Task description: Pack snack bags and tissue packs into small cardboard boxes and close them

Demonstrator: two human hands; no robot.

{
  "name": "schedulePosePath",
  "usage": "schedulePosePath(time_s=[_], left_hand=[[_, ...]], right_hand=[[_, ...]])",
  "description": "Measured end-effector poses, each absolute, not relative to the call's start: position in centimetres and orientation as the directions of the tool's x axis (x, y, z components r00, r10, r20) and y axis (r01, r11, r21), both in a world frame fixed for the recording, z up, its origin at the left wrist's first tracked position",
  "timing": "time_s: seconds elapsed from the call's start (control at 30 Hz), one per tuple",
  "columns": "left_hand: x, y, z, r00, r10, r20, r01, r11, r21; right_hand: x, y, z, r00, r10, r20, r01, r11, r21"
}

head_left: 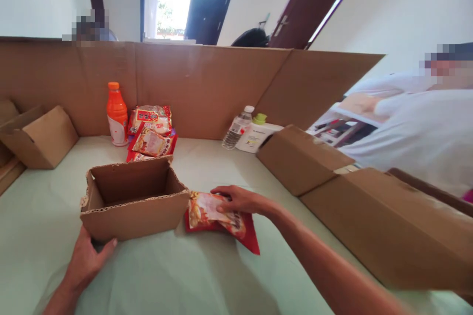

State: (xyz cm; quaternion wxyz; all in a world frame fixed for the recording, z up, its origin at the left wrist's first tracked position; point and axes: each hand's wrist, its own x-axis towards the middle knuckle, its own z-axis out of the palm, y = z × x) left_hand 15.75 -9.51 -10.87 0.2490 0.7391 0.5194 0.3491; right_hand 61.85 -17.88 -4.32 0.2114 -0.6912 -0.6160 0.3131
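An open-topped cardboard box [136, 219] with ragged cut edges stands on the pale green cloth, and its visible inside looks bare. My left hand [86, 256] grips its lower left corner, thumb along the front and the other fingers partly hidden. To the right of the box, my right hand [236, 200] is closed over a red snack packet [207, 209] with a food picture on it. The packet's left end lies close against the box's right side; a second packet may overlap it, but I cannot tell. The right fingertips are partly out of sight.
Behind the box stand an orange bottle [117, 113] and a pile of red snack packets [153, 140]. A clear bottle [236, 130] leans beside a white jug [256, 138]. Cardboard boxes [384, 221] line the right; another box [53, 138] is left. A person [414, 113] is at right.
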Motion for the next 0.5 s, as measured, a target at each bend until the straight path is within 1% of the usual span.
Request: schedulePosePath(time_s=[0.07, 0.13, 0.2, 0.23, 0.3, 0.37, 0.43, 0.5], left_hand=[[15.8, -10.0, -10.4, 0.254, 0.923, 0.288, 0.57, -0.383, 0.727], [15.8, -10.5, -9.7, 0.263, 0.89, 0.373, 0.513, -0.456, 0.727], [15.9, -11.0, -8.6, 0.239, 0.835, 0.496, 0.444, -0.548, 0.709], [15.9, -11.2, -7.9, 0.218, 0.798, 0.562, 0.411, -0.598, 0.688], [16.1, -11.5, -6.0, 0.167, 0.704, 0.69, 0.368, -0.694, 0.619], [16.5, -11.7, -4.0, 0.136, 0.604, 0.785, 0.364, -0.768, 0.528], [17.2, -11.7, -2.0, 0.159, 0.517, 0.841, 0.385, -0.817, 0.429], [18.0, -11.6, -0.6, 0.219, 0.454, 0.864, 0.408, -0.847, 0.341]], right_hand=[[61.0, -18.6, -5.0, -0.024, 0.966, -0.256, 0.686, -0.17, -0.708], [60.6, -19.8, -5.2, -0.02, 0.948, -0.318, 0.638, -0.233, -0.734], [60.7, -21.1, -4.6, 0.06, 0.949, -0.309, 0.61, -0.28, -0.741], [60.8, -21.6, -3.9, 0.123, 0.957, -0.265, 0.617, -0.282, -0.735], [60.8, -22.4, -1.6, 0.268, 0.956, -0.121, 0.65, -0.272, -0.709], [60.1, -22.7, 1.5, 0.415, 0.904, 0.1, 0.689, -0.241, -0.683], [58.5, -22.3, 4.9, 0.507, 0.78, 0.368, 0.73, -0.161, -0.664], [55.9, -21.2, 7.9, 0.524, 0.609, 0.595, 0.758, -0.015, -0.652]])
